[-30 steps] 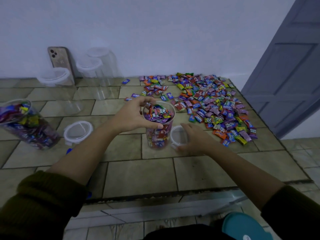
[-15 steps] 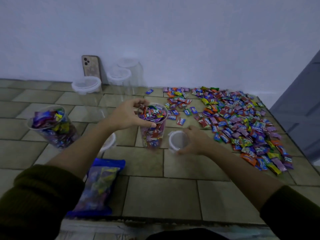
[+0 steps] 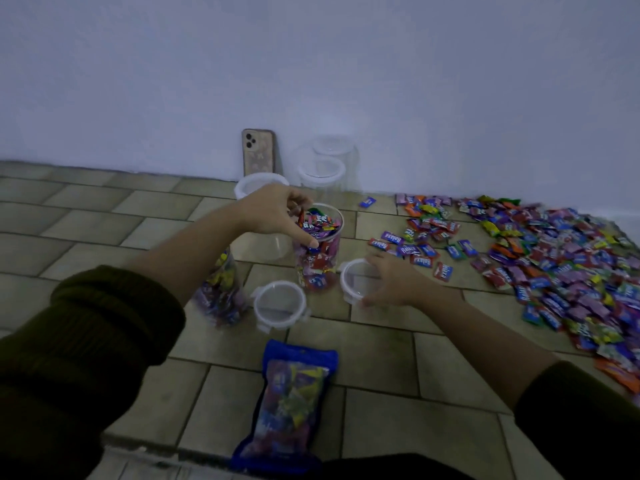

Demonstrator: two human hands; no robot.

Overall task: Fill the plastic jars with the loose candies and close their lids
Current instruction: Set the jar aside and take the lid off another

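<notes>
A clear plastic jar filled to the rim with wrapped candies stands on the tiled floor. My left hand grips its rim, thumb on the near side and fingers over the top. My right hand holds a clear round lid lying on the floor just right of that jar. A second lid lies in front of the jar. Another candy-filled jar stands to the left, partly hidden by my left forearm. Loose candies are spread over the floor on the right.
Three empty lidded jars stand by the wall, one behind my left hand and two further back, beside a phone leaning on the wall. A blue bag of candies lies in front, near a step edge.
The view has swung left and up. The second lid and the blue bag now show fully. My hands keep their hold on the jar rim and the lid.
</notes>
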